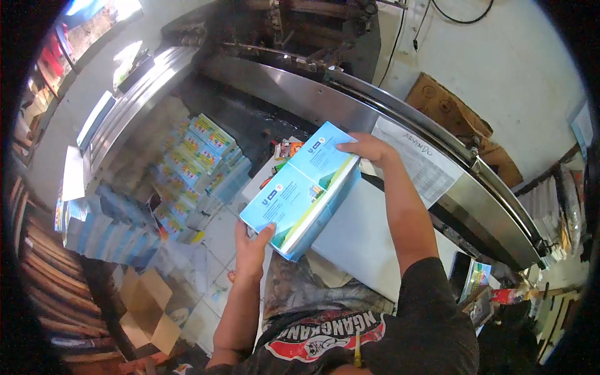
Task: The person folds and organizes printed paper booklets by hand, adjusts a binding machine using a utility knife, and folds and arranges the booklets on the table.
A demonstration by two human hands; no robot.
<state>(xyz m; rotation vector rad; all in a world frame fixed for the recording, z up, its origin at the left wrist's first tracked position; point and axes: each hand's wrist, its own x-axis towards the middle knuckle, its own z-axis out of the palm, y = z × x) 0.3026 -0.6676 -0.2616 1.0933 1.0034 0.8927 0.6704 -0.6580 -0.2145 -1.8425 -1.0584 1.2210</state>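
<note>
Stack of flat packs (300, 190), held up in the air between two hands. Top face light blue, printed with white text blocks and small dark logos; a green-and-white swoosh runs along one edge. Two panels side by side on top, split by a seam across the middle. Visible side shows blue layered edges, several packs thick. Stack tilted, far end higher and toward the right, near corner lower left. Left hand (252, 251) supports the near corner from below; right hand (369, 149) grips the far top corner.
</note>
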